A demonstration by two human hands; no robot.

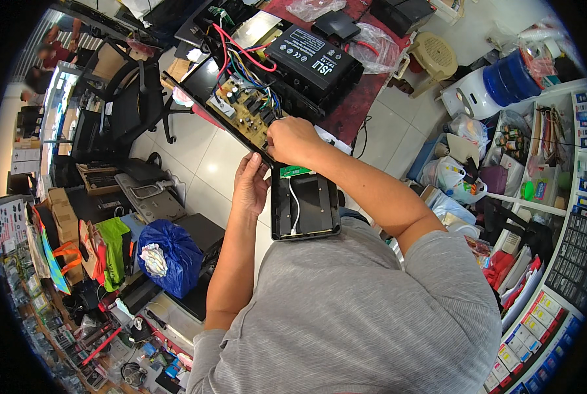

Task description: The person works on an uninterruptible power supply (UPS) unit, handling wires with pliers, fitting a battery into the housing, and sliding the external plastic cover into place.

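Left hand (pixel 250 180) is gripping tray (pixel 238 134) at five o'clock; right hand (pixel 295 140), hold unclear, is apparently working board (pixel 241 102), needing steadiness.

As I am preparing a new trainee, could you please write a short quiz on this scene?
1. Which is nearest to the right grip?
A) blue plastic bag
B) tan circuit board
C) black office chair
2. True or false: the black battery lies farther from the grey shirt than the right grip does.
3. What is the left grip holding by its edge?

Key: 1. B. 2. True. 3. The black casing around the circuit board.
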